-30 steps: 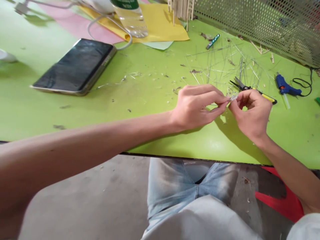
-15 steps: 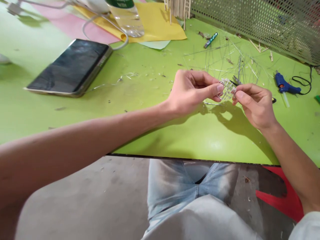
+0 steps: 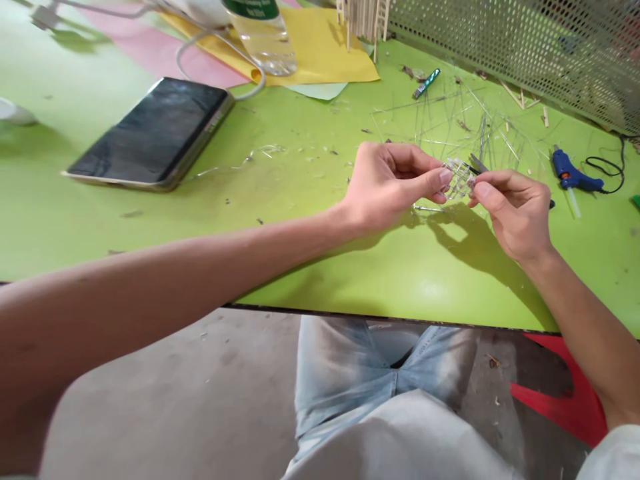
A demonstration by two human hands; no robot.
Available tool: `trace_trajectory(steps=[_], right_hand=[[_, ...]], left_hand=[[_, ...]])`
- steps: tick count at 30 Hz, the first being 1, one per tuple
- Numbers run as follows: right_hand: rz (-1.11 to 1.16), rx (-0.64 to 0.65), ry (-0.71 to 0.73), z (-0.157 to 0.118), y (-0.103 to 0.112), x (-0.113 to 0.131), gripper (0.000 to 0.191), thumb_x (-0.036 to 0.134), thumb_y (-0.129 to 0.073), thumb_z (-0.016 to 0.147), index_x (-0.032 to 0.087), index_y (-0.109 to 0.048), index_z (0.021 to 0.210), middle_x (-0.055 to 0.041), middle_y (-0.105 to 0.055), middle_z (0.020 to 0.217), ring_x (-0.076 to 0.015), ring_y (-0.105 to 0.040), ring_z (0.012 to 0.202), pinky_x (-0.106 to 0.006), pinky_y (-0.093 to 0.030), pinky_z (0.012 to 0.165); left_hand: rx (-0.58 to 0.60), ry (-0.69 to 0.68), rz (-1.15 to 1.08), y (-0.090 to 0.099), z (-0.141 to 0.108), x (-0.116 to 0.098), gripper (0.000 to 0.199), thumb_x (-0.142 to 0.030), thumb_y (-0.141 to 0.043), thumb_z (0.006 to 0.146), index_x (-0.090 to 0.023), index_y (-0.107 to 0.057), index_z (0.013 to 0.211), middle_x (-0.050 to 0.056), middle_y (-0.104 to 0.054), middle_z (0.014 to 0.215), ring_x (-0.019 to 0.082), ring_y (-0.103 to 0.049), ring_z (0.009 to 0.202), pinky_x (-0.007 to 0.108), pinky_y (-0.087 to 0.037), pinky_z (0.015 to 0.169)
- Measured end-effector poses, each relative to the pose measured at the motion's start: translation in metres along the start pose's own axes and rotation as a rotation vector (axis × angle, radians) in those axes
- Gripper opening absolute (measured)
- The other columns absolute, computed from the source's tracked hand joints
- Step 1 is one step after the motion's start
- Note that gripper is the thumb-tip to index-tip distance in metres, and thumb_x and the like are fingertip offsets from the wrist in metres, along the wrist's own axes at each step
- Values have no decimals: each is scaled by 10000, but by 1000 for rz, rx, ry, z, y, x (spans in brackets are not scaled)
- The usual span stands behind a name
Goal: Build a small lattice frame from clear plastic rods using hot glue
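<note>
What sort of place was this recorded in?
Probably a hobby or craft workspace, though the wider room barely shows. A blue glue gun and scattered thin rods lie on the green table, and a small lattice is being handled.

Green tabletop [image 3: 430, 280] lies open between the near edge and the left hand [image 3: 387, 183] and right hand [image 3: 523, 208]. Leftward, a thin scrap [image 3: 251, 156] lies in the gap before a dark-screened tablet [image 3: 150, 133]. Beyond, loose wires [image 3: 483, 131], a perforated panel [image 3: 520, 60] and, rightward, a blue glue gun [image 3: 574, 175] obstruct.
</note>
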State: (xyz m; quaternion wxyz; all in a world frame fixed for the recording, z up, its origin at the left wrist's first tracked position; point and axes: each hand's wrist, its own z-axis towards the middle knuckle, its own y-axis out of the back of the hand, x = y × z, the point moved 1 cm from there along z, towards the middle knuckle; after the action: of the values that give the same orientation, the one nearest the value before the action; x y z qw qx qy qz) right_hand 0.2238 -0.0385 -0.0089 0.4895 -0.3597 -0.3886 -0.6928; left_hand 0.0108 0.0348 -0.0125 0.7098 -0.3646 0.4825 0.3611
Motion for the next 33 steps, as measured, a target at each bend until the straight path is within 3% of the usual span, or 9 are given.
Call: trace_trajectory(steps=[10, 21, 28, 33], right_hand=[[21, 15, -34, 0, -4, -11, 475, 743, -949, 867, 288, -867, 979, 24, -781, 842, -143, -714, 722, -315, -653, 672], [-40, -3, 48, -6, -11, -1, 384, 658, -894, 976, 283, -839, 912, 16, -768, 824, -155, -696, 741, -353, -651, 739], [32, -35, 26, -7, -10, -13, 384, 693, -900, 954, 342, -877, 1107, 13, -839, 1000, -168, -767, 812, -374, -693, 784], [31, -22, -11, -7, -8, -14, 404, 713, -913, 929, 328, -884, 1047, 6, -841, 941, -179, -771, 807, -373, -685, 772]], left_hand=[[-7, 51, -34, -1, -1, -1, 434, -446, -1062, 804, -160, -739, 847, 53, -817, 800, 249, -867, 780, 346, -736, 733], [-9, 27, -8, -3, -2, -2, 450, -502, -1051, 813, -180, -737, 825, 14, -792, 750, 235, -864, 760, 348, -758, 722], [12, 23, -40, -4, -3, -2, 438, -498, -1031, 832, -174, -736, 831, 39, -823, 789, 240, -869, 782, 366, -765, 769], [15, 6, -35, -5, -5, -2, 478, -544, -1028, 822, -171, -731, 839, 44, -825, 790, 239, -868, 774, 354, -750, 744]])
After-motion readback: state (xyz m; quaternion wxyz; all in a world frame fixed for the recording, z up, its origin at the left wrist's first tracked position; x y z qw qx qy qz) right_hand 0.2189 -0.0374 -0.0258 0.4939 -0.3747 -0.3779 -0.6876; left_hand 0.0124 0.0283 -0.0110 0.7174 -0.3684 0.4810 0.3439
